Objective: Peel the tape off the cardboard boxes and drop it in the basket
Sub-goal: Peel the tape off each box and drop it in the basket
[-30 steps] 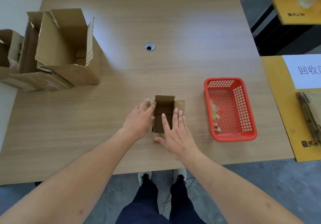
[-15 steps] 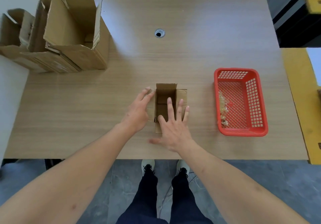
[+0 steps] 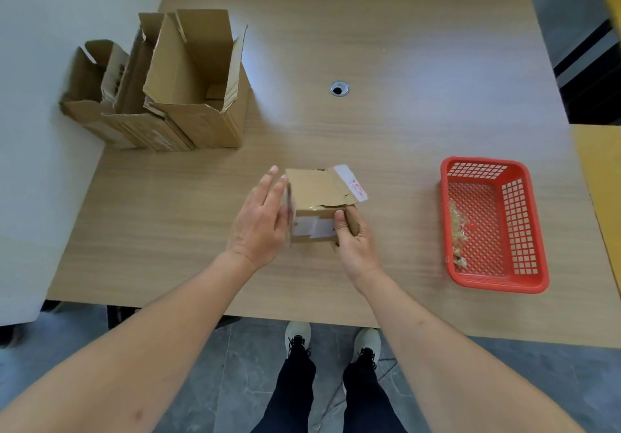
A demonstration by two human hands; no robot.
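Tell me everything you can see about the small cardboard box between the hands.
The small cardboard box is plain brown corrugated card, sitting near the front middle of the wooden table. Its top flap is torn along a ragged edge and carries a white label with red print. A white label and clear tape cover the near face. The left hand lies flat against its left side; the right hand grips its right near corner, thumb on the near face.

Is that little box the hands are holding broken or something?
A bit. The small box has a ragged, torn flap edge on top, and a white label with red marks sticks out past its right corner. The left hand steadies one side and the right hand grips the other. Peeled tape lies properly in the red basket.
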